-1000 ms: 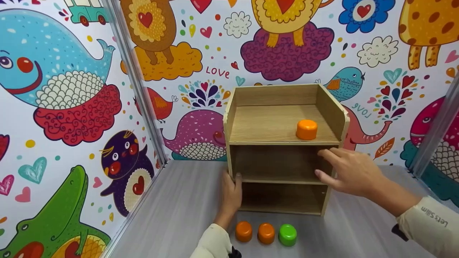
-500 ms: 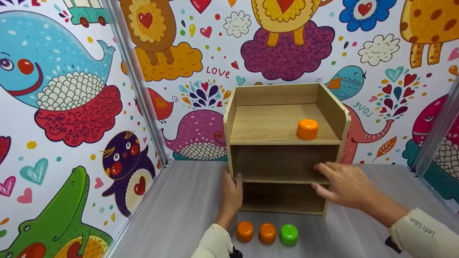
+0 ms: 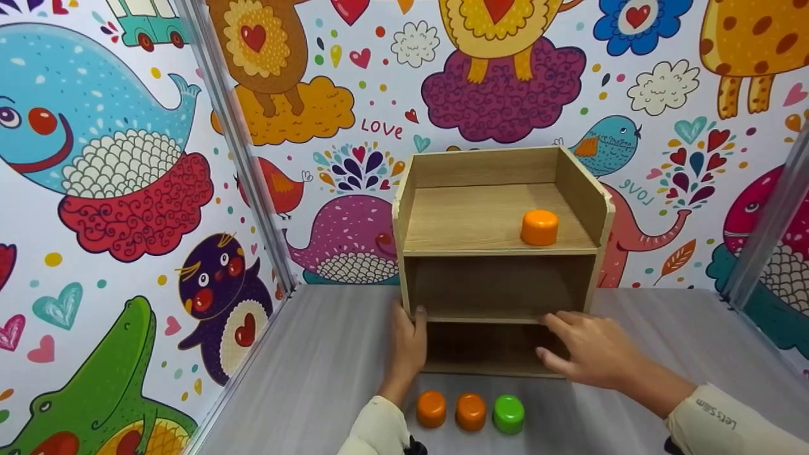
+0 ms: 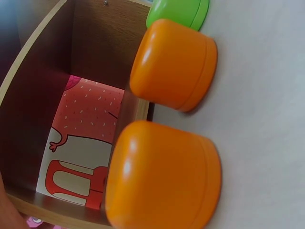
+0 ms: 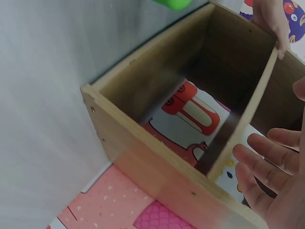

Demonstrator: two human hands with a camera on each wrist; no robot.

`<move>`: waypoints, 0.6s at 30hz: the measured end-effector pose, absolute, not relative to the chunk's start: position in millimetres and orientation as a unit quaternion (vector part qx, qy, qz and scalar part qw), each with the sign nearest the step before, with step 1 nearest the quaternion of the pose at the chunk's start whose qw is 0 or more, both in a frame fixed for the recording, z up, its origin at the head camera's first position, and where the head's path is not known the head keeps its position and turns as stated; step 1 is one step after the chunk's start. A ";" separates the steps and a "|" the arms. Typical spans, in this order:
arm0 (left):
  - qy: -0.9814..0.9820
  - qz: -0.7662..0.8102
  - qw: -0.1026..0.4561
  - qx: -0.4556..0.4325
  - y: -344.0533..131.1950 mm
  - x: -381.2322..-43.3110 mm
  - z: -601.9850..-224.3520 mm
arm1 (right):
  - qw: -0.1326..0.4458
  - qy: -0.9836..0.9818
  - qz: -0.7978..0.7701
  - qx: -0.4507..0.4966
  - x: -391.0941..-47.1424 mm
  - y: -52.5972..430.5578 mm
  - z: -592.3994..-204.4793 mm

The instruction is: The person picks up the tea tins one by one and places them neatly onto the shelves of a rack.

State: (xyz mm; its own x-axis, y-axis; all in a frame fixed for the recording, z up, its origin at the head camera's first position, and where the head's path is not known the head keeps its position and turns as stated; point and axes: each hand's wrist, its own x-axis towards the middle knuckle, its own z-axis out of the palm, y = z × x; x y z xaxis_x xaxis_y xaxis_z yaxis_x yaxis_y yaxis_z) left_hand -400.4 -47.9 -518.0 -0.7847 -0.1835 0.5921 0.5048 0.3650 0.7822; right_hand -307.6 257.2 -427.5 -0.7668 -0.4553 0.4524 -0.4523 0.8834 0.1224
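A small wooden shelf unit (image 3: 499,253) stands upright with an open top tray and two compartments below. My left hand (image 3: 407,341) holds its left side panel, thumb at the front edge and fingers along the outside. In front of the shelf's lower right compartment, my right hand (image 3: 591,347) has its fingers spread and relaxed, with nothing in them. The right wrist view shows those fingers (image 5: 269,164) beside the middle board. On the top tray, toward the right, sits an orange rounded plastic cylinder (image 3: 539,227).
Two more orange cylinders (image 3: 431,409) and a green cylinder (image 3: 509,414) stand in a row on the grey table (image 3: 316,354) before the shelf. Behind and to the left rise walls (image 3: 145,208) printed with cartoon animals.
My right hand has moved down and slightly left along the shelf's right front, from the middle compartment to the lower one. My left hand, the shelf and the cylinders have stayed put.
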 end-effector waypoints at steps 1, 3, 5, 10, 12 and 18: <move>-0.766 -0.554 0.309 -0.103 -47.9 -400.4 -517.8 | 0.235 -0.942 0.000 0.241 -307.4 255.8 -430.0; -0.766 -0.555 0.309 -0.106 -48.2 -401.0 -517.6 | 0.222 -0.945 0.002 0.241 -306.9 253.1 -435.0; -0.763 -0.556 0.310 -0.112 -48.3 -401.6 -517.9 | 0.213 -0.946 0.001 0.243 -306.9 250.5 -440.1; -0.755 -0.560 0.316 -0.127 -49.0 -403.1 -518.5 | 0.206 -0.943 0.006 0.261 -306.6 245.7 -452.1; -0.756 -0.560 0.315 -0.127 -49.1 -403.2 -518.8 | 0.202 -0.941 0.009 0.272 -306.0 244.4 -456.6; -0.765 -0.554 0.309 -0.111 -48.8 -402.8 -519.9 | 0.197 -0.932 0.017 0.304 -303.9 242.3 -468.6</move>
